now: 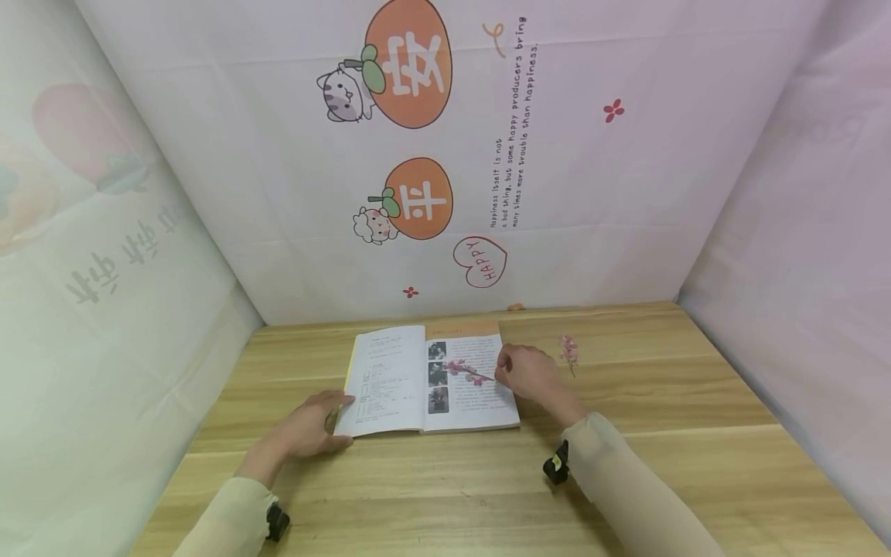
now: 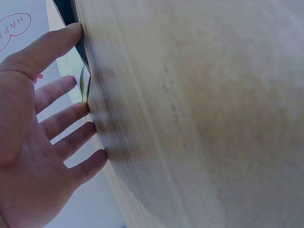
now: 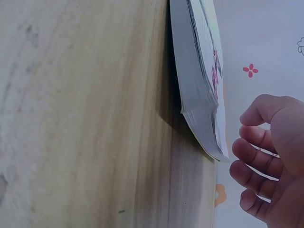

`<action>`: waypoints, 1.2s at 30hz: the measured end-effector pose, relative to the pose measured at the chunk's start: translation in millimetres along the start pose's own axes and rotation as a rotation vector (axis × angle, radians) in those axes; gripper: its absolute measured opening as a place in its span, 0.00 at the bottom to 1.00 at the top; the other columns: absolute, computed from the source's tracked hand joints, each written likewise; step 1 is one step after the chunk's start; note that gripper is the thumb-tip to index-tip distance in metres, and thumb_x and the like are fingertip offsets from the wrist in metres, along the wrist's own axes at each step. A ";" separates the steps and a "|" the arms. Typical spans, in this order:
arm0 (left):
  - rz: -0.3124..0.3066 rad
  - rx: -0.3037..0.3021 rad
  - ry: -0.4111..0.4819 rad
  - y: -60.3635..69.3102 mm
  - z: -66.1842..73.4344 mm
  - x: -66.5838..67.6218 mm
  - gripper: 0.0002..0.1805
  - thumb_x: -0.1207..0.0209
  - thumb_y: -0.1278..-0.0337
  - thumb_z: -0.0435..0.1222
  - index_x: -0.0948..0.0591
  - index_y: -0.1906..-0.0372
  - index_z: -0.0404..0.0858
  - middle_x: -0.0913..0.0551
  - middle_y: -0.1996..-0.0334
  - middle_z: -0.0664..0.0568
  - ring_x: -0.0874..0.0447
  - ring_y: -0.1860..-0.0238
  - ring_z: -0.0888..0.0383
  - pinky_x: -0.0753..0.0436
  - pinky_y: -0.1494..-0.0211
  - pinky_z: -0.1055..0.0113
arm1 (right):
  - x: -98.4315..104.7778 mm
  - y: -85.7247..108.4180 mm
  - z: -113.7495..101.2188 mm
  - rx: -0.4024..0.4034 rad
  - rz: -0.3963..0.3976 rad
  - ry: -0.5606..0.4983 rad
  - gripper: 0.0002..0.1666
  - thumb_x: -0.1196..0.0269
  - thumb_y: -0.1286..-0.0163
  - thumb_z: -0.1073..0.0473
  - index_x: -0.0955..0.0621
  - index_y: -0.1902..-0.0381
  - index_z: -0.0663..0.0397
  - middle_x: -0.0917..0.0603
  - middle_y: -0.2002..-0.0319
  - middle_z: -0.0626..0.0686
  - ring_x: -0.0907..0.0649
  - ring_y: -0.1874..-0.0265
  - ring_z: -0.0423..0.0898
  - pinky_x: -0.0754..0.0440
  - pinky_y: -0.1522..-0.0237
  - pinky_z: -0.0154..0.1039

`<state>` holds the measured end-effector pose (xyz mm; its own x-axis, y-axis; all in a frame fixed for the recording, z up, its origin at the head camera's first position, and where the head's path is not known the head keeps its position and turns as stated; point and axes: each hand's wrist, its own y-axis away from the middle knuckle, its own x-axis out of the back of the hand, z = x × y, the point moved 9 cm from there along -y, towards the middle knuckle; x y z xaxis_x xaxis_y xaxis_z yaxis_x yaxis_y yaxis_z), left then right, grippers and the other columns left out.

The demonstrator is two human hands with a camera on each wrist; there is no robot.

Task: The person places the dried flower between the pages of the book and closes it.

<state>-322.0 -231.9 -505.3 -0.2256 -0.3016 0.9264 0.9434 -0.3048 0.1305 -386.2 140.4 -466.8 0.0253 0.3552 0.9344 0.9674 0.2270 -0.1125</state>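
An open book (image 1: pixel 390 383) lies on the table, text on both pages and small photos on the right one. On the right page rests a pink blossom sprig (image 1: pixel 468 373), its stem pointing toward my right hand (image 1: pixel 527 373). That hand hovers at the page's right side, fingers loosely curled; the right wrist view shows no stem between its fingertips (image 3: pixel 244 118). My left hand (image 1: pixel 311 423) is at the book's near left corner, fingers spread and fairly straight, with the thumb touching the book's edge in the left wrist view.
A second pink sprig (image 1: pixel 569 353) lies on the wooden table (image 1: pixel 431 495) right of the book. White printed cloth (image 1: pixel 571 193) stands behind the table, with more cloth on both sides. Each wrist wears a small black device (image 1: pixel 556 464).
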 end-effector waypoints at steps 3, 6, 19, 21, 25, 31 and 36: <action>-0.001 0.006 0.001 0.0 -1.0 -0.7 0.43 0.29 0.48 0.52 0.30 0.27 0.46 0.36 0.25 0.43 0.39 0.25 0.38 0.33 0.25 0.42 | 1.0 -0.1 1.5 -0.004 0.005 -0.008 0.07 0.34 0.36 0.51 0.18 0.64 0.46 0.19 0.72 0.44 0.24 0.76 0.41 0.28 0.77 0.34; 0.003 0.005 -0.001 0.6 -1.3 -0.3 0.43 0.29 0.48 0.53 0.30 0.28 0.45 0.36 0.25 0.42 0.39 0.25 0.38 0.32 0.26 0.42 | 1.7 -0.1 2.7 -0.010 0.006 -0.025 0.07 0.34 0.36 0.52 0.18 0.64 0.46 0.19 0.72 0.45 0.24 0.76 0.41 0.28 0.77 0.34; 0.012 0.000 0.004 0.3 -0.1 1.0 0.43 0.29 0.49 0.52 0.30 0.28 0.44 0.36 0.25 0.41 0.38 0.26 0.37 0.32 0.26 0.41 | 6.2 1.4 3.4 0.003 0.019 -0.047 0.05 0.35 0.35 0.53 0.18 0.65 0.47 0.19 0.73 0.45 0.24 0.77 0.41 0.29 0.78 0.33; 0.012 0.002 0.004 0.2 -0.3 0.9 0.43 0.29 0.48 0.51 0.30 0.28 0.44 0.36 0.25 0.41 0.38 0.26 0.37 0.32 0.26 0.41 | 7.5 1.3 3.2 0.006 0.027 -0.049 0.05 0.35 0.35 0.53 0.18 0.65 0.47 0.19 0.73 0.45 0.24 0.77 0.41 0.29 0.78 0.33; 0.013 0.003 0.005 0.6 -0.2 0.9 0.43 0.29 0.49 0.51 0.30 0.28 0.43 0.35 0.25 0.41 0.38 0.26 0.37 0.32 0.26 0.41 | 9.7 1.6 3.9 0.004 0.032 -0.053 0.05 0.36 0.34 0.53 0.18 0.65 0.47 0.18 0.73 0.45 0.24 0.77 0.41 0.28 0.77 0.34; 0.015 0.000 0.000 0.2 0.1 0.6 0.43 0.29 0.48 0.51 0.30 0.28 0.44 0.35 0.25 0.41 0.38 0.25 0.38 0.32 0.26 0.42 | 8.7 1.8 8.5 -0.012 0.021 -0.063 0.06 0.36 0.34 0.53 0.19 0.64 0.47 0.17 0.71 0.46 0.23 0.75 0.42 0.26 0.74 0.34; 0.014 0.003 0.000 0.3 0.6 1.3 0.42 0.29 0.48 0.51 0.29 0.28 0.44 0.35 0.25 0.42 0.37 0.25 0.38 0.32 0.26 0.42 | 8.8 2.5 11.1 -0.018 0.019 -0.074 0.06 0.36 0.34 0.53 0.19 0.64 0.47 0.16 0.69 0.46 0.22 0.73 0.42 0.24 0.71 0.35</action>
<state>-321.9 -231.9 -503.9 -0.2128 -0.3058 0.9280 0.9472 -0.2977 0.1191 -386.4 154.2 -462.6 0.0256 0.4253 0.9047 0.9712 0.2038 -0.1233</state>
